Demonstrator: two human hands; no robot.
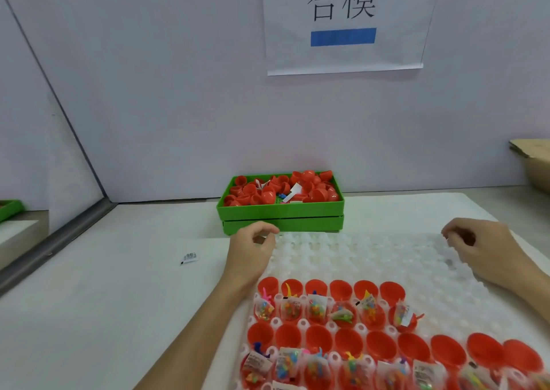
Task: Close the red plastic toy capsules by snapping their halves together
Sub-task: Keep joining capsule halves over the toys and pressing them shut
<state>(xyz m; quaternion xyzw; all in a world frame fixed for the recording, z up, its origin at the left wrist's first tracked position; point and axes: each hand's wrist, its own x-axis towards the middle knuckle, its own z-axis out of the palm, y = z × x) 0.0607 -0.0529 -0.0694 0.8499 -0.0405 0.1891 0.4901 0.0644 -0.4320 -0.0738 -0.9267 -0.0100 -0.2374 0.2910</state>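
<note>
A white moulded tray (357, 258) lies on the table in front of me. Its near rows hold open red capsule halves (340, 290). Some are empty, and others hold small bagged colourful toys (317, 310). The far rows of the tray hold nothing. My left hand (251, 255) sits at the tray's far left corner, with thumb and curled fingers pinching the edge. At the far right corner my right hand (482, 249) also curls its fingers on the tray's edge. Neither hand holds a capsule.
A green crate (282, 211) full of loose red capsule halves and paper slips stands just behind the tray, against the wall. A small sachet (189, 258) lies on the table to the left. A cardboard box (532, 163) sits at the far right.
</note>
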